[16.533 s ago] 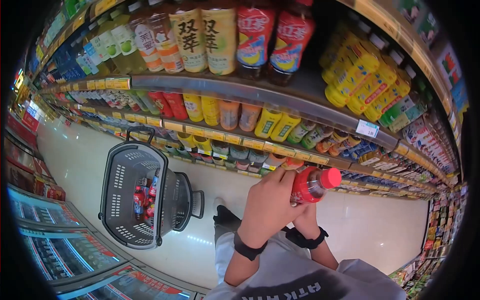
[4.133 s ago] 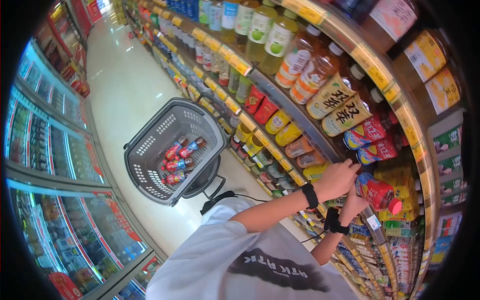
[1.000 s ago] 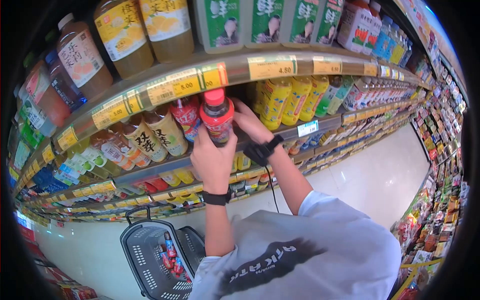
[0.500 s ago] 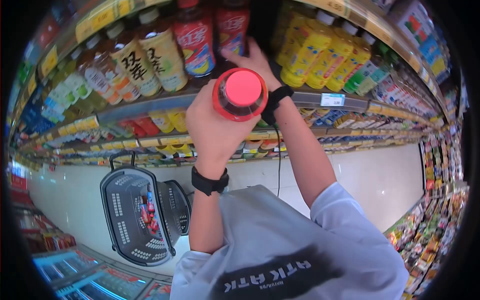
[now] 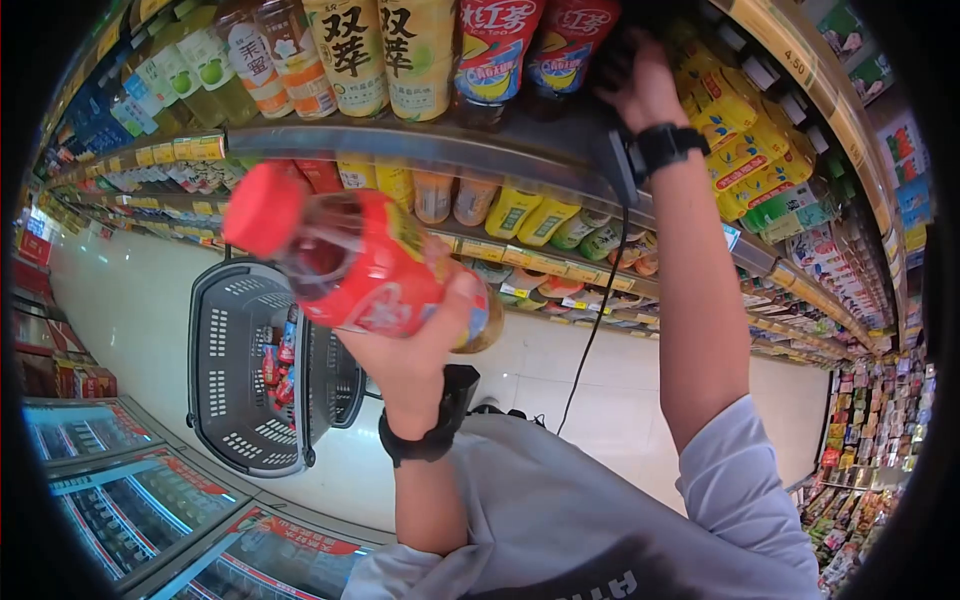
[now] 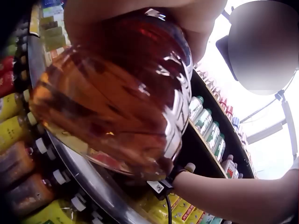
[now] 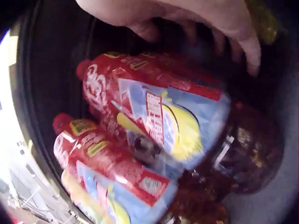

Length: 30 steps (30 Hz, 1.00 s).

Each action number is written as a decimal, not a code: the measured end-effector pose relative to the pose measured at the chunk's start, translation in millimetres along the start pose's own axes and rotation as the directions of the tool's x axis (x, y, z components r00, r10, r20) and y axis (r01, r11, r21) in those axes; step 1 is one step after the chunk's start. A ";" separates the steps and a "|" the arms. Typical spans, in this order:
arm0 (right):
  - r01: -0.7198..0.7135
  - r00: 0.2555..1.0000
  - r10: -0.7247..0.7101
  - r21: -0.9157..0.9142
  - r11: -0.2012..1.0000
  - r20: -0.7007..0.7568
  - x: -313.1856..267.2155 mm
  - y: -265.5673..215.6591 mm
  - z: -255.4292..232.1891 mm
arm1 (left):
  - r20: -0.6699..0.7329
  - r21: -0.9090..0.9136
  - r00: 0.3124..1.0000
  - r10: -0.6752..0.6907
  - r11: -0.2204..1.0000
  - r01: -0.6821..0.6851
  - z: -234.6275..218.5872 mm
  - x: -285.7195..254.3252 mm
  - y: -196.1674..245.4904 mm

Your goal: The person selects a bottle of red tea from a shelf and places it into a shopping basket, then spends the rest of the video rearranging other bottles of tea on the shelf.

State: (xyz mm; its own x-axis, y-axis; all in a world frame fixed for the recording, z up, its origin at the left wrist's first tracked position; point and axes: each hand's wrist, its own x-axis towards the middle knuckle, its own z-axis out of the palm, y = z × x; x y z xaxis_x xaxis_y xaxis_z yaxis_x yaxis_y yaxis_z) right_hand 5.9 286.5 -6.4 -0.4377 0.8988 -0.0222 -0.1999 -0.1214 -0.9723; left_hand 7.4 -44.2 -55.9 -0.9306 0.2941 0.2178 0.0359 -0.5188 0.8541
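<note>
My left hand (image 5: 405,365) grips a red-labelled iced tea bottle (image 5: 375,265) round its lower half, its red cap tilted up to the left. In the left wrist view the clear base of this bottle (image 6: 117,102) shows amber-brown tea inside. My right hand (image 5: 645,90) reaches into the dark gap of the shelf, right of two standing iced tea bottles (image 5: 570,50). Seen from the right wrist, fingers (image 7: 252,56) spread and slightly bent above iced tea bottles (image 7: 163,112) with blue lemon labels; nothing is held there.
Yellow bottles (image 5: 745,125) stand right of the gap, beige-labelled ones (image 5: 345,55) to the left. A grey basket (image 5: 215,370) on the floor holds several small red bottles. Glass-topped freezers (image 5: 110,510) line the other side. A cable (image 5: 590,345) hangs from the right wrist.
A second ago both hands were at the bottle by the shelf. Now the left hand has carried it down and left, tipping it, while the right hand has let go and moved into the gap.
</note>
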 end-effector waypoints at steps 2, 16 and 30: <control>-0.104 0.994 0.103 0.035 0.994 0.043 40.1 -18.2 -1.0 | -0.027 -0.040 1.000 0.000 0.999 -0.001 -1.0 13.1 2.6; -0.095 0.993 0.089 0.084 0.992 0.073 97.9 -56.2 22.5 | -0.094 0.070 0.977 0.190 0.981 -0.184 -30.2 107.6 30.6; -0.071 0.995 0.065 0.077 0.994 0.078 120.0 -63.2 20.0 | -0.309 0.086 0.920 0.242 0.970 -0.227 -48.4 130.8 26.3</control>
State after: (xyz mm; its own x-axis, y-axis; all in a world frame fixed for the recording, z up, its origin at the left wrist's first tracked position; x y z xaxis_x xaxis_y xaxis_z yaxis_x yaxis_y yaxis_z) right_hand -51.4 393.7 57.0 -0.5171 0.8533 -0.0674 -0.2353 -0.2173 -0.9473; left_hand -131.0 -58.2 -27.8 -0.9597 -0.1028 0.2615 0.2770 -0.5012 0.8198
